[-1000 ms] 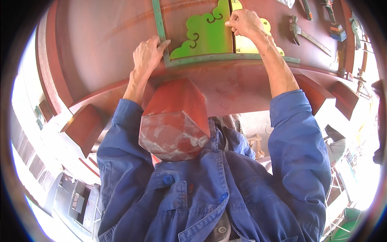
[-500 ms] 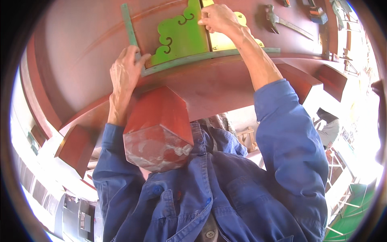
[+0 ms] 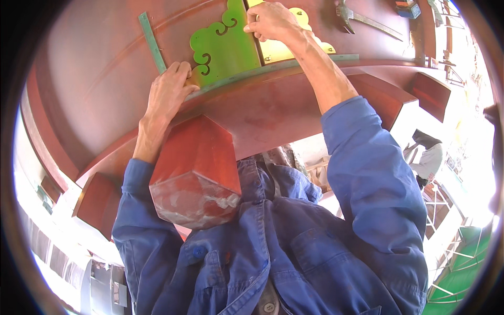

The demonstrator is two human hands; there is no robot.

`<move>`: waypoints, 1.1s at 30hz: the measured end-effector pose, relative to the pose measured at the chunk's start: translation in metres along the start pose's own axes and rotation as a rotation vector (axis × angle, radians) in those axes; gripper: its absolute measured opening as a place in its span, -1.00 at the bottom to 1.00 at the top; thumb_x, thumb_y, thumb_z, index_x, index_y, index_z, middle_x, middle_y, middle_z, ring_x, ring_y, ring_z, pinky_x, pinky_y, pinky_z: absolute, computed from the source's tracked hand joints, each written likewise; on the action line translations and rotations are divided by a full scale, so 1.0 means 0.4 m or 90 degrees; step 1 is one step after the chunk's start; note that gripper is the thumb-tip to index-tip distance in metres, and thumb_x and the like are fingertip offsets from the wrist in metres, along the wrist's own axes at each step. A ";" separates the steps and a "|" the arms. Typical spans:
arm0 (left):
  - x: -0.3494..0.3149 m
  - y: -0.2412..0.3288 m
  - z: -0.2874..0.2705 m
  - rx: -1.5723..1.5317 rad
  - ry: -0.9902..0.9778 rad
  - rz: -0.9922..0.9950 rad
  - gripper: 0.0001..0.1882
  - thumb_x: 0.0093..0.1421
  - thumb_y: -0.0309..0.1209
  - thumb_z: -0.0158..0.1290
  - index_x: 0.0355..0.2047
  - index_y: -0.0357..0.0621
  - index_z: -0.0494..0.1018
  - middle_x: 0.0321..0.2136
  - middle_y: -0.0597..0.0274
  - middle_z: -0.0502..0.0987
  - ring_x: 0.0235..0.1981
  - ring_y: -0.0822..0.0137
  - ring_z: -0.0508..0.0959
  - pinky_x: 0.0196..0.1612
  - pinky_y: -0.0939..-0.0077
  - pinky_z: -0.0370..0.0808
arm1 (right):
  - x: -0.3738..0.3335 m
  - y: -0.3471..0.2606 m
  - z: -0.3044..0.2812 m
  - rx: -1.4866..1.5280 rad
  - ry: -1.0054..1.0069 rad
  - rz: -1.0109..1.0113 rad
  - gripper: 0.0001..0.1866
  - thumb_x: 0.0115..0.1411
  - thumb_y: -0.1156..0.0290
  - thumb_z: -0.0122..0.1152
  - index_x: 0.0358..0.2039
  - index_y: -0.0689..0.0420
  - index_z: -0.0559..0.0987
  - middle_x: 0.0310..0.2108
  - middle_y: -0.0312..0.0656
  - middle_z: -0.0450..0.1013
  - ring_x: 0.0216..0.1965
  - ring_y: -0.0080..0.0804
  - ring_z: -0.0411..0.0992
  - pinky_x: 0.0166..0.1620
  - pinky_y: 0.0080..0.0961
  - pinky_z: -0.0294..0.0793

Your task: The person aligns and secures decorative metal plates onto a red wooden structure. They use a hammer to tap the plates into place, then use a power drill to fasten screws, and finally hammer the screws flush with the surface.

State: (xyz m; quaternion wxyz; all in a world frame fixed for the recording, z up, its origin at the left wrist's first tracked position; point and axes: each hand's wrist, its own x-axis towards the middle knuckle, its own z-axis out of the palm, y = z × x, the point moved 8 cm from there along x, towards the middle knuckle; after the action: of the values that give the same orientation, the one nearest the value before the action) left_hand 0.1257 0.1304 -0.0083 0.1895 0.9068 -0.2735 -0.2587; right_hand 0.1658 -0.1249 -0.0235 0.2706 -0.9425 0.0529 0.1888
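Note:
A flat green panel with a scalloped, scroll-cut edge [image 3: 223, 50] lies on a dark red surface. A pale yellow panel of similar outline [image 3: 278, 51] adjoins it, a dark seam between them. My right hand [image 3: 273, 22] is closed at the top of this seam, its fingertips on the green panel's right edge. At the green panel's left corner is my left hand [image 3: 169, 89], its fingers curled and thumb against the corner, which they partly hide. A thin greenish strip [image 3: 341, 57] runs under both panels' lower edges; another greenish strip [image 3: 150, 41] reaches up from beside my left hand.
A hammer [image 3: 346, 16] and a blue-sided block [image 3: 408, 9] lie to the right. A red faceted beam end [image 3: 197, 149] juts out between my arms and chest. More red blocks [image 3: 380, 97] project along the rim. A person [image 3: 428, 157] is below at right.
My left hand has closed in on the green panel's left corner, its thumb and fingers drawn together. My right hand keeps its place on the seam. The whole view has shifted slightly.

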 end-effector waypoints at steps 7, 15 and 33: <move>0.003 -0.003 0.002 -0.026 0.025 0.002 -0.64 0.08 -0.32 0.33 -0.33 -0.15 0.35 -0.36 0.15 0.50 -0.32 0.01 0.56 -0.28 0.11 0.49 | 0.003 0.015 0.005 0.052 -0.008 0.027 -0.79 0.10 0.25 0.43 -0.53 0.09 0.64 -0.61 -0.23 0.60 -0.53 -0.35 0.62 -0.31 -0.30 0.60; 0.004 0.000 -0.004 -0.054 0.031 0.015 -0.66 0.09 -0.33 0.30 -0.33 -0.14 0.33 -0.35 0.15 0.48 -0.30 0.01 0.55 -0.27 0.12 0.49 | 0.000 0.008 0.007 0.068 -0.022 0.026 -0.76 0.16 0.24 0.37 -0.54 0.12 0.66 -0.61 -0.21 0.61 -0.55 -0.39 0.62 -0.35 -0.37 0.63; -0.010 -0.001 0.004 -0.045 0.046 0.021 -0.63 0.03 -0.35 0.34 -0.33 -0.15 0.35 -0.36 0.12 0.48 -0.29 -0.01 0.55 -0.28 0.11 0.50 | -0.007 0.019 0.030 0.129 -0.064 0.041 -0.81 0.18 0.33 0.36 -0.43 0.19 0.63 -0.60 -0.18 0.59 -0.60 -0.46 0.56 -0.41 -0.42 0.57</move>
State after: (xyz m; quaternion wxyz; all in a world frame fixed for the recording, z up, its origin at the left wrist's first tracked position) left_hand 0.1222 0.1328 -0.0083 0.2353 0.9037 -0.2722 -0.2321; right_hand 0.1576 -0.1251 -0.0355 0.3606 -0.8975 0.0887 0.2379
